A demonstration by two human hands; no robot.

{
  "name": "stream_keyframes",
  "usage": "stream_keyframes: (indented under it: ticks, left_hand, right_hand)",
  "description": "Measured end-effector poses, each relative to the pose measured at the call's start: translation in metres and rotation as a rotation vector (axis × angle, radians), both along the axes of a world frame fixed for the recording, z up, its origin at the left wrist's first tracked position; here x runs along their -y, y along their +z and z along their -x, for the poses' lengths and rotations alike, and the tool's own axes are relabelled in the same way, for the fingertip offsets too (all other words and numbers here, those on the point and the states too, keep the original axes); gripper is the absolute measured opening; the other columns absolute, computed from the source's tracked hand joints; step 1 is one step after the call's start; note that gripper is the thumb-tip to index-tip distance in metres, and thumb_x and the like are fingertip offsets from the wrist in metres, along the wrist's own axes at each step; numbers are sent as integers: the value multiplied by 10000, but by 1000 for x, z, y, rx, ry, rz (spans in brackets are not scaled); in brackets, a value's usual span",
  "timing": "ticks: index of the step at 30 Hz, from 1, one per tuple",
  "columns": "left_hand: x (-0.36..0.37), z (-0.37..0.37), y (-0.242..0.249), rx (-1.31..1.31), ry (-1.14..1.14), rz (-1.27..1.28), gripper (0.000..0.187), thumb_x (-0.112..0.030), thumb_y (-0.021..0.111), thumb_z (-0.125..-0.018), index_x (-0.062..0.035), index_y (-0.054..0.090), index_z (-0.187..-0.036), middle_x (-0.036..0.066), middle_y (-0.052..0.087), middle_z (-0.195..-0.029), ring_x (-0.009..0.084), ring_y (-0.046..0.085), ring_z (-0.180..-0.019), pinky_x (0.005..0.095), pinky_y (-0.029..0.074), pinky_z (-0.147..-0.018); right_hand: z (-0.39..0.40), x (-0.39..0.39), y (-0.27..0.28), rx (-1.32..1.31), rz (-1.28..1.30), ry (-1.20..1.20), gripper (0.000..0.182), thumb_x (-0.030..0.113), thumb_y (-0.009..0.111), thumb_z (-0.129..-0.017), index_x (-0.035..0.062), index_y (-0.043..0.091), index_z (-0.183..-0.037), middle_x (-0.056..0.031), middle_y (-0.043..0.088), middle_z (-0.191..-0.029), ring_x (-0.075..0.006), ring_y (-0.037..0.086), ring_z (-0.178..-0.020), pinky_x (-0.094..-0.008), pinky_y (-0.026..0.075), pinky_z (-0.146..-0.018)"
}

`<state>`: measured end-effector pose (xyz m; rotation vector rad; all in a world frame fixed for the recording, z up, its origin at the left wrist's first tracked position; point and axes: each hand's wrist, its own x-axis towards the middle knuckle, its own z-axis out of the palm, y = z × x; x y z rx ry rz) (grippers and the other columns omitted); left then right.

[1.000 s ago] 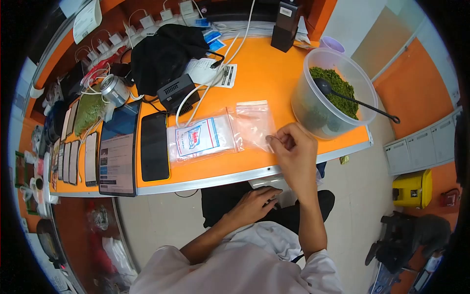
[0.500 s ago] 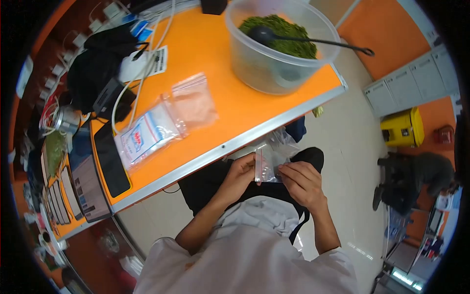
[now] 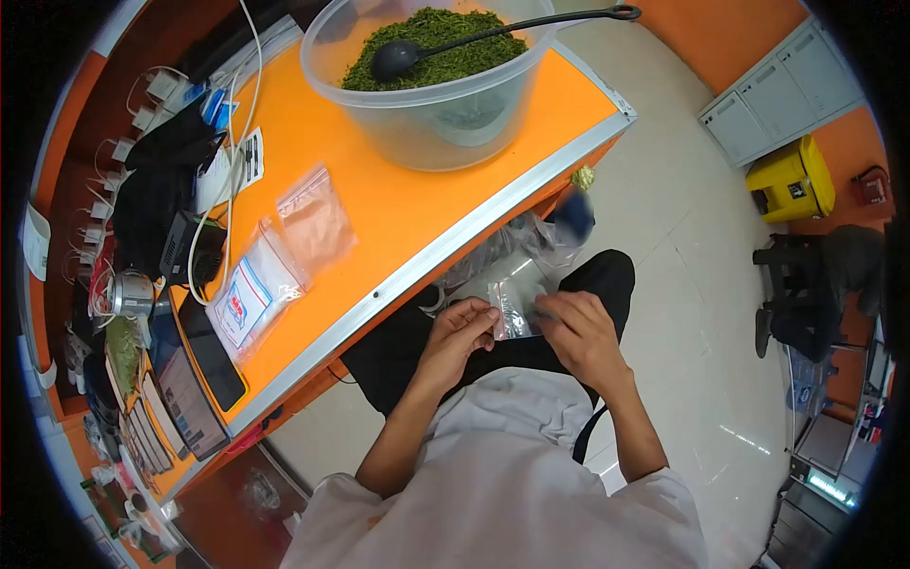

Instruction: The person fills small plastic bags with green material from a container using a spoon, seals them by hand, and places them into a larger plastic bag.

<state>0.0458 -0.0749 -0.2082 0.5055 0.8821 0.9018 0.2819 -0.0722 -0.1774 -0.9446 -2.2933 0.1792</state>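
Note:
A small clear zip-lock bag (image 3: 515,318) with a red line along its seal is held over my lap. My left hand (image 3: 460,334) pinches its sealed edge between thumb and fingers. At the bag's other end is my right hand (image 3: 583,334), its fingers bent in and slightly blurred, closed on the plastic; the fingertips are partly hidden. On the orange table lie a pack of clear bags with a printed label (image 3: 248,296) and a pinkish zip bag (image 3: 318,220). A large clear tub (image 3: 455,133) holds chopped green leaf (image 3: 455,30), with a black ladle (image 3: 396,61) resting on it.
The orange table (image 3: 398,232) has a metal edge on my side. A phone (image 3: 210,356), white cable (image 3: 195,261) and tin (image 3: 129,294) stand at the left. Crumpled clear plastic (image 3: 502,245) lies beneath the table edge. A yellow bin (image 3: 791,180) and black chair (image 3: 815,284) are at the right.
The view has shifted, so the tub and table sit further left. Both hands remain at the small bag; the right hand's fingers have moved slightly and blur now.

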Motion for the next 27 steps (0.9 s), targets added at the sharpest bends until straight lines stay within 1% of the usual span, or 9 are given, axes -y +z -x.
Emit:
stream_keyframes:
  ticks: [2,6,9,11,15,21,23,25,27]
  left_hand:
    - [1,1,-2,-89,8,-71,118,-158,694,-1021,-49,684,-977,16,693,-878,73,633,-774,226,473,-652]
    - [5,-3,-9,-246,31,-197,85,-90,746,-979,-42,693,-934,21,706,-867,63,631,-781,223,465,-648]
    - [7,-10,-14,-175,56,-218,83,-57,751,-969,-33,684,-926,24,714,-891,63,637,-796,222,485,-667]
    - [7,-12,-9,-143,40,-199,82,-49,750,-967,-26,682,-926,25,712,-890,64,637,-802,221,494,-683]
    - [7,-13,-5,-78,18,-152,83,-55,754,-959,-16,696,-915,49,714,-860,100,652,-797,249,528,-735]
    - [6,-2,-11,-128,-98,-305,82,-54,741,-970,-6,692,-925,78,734,-929,127,674,-847,260,547,-795]
    - [4,-4,-9,-184,-114,-328,86,-63,727,-981,-1,685,-938,65,725,-914,119,660,-826,263,533,-766]
    - [1,-7,-2,-241,-129,-351,92,-71,712,-992,4,678,-952,52,716,-899,111,645,-805,266,520,-737]
    - [-4,-9,9,-674,-241,-490,175,-112,667,-1013,34,615,-933,93,637,-841,161,602,-743,332,477,-680]
  right_hand:
    - [10,-1,10,-56,225,-151,290,140,838,-775,32,702,-1006,-114,707,-1128,-310,680,-1036,-433,523,-934]
    - [25,3,13,-278,388,-144,390,176,888,-767,28,719,-1086,-127,699,-1094,-336,672,-1028,-420,526,-931]
    - [36,5,3,-482,572,-122,396,151,891,-786,-1,717,-1107,-146,702,-1066,-327,691,-980,-393,553,-878]
    - [41,5,-2,-561,739,-92,367,92,879,-797,-29,712,-1101,-158,706,-1018,-305,714,-920,-370,575,-812]
    - [42,4,3,-540,706,-94,313,33,856,-805,-50,722,-1076,-153,714,-974,-260,733,-853,-334,583,-775]
    - [29,4,-12,-895,1172,-44,198,-17,802,-836,-78,752,-1018,-135,722,-899,-210,728,-758,-284,579,-743]
    - [26,4,-15,-942,1282,-67,163,-51,783,-842,-77,760,-1001,-137,731,-923,-140,710,-791,-277,553,-693]
    - [30,5,-9,-767,1094,-145,119,-32,764,-856,-67,754,-969,-150,708,-883,-191,699,-737,-298,547,-670]
    - [39,7,-8,-595,904,-214,80,-13,744,-869,-57,747,-936,-163,685,-843,-242,689,-684,-318,541,-648]
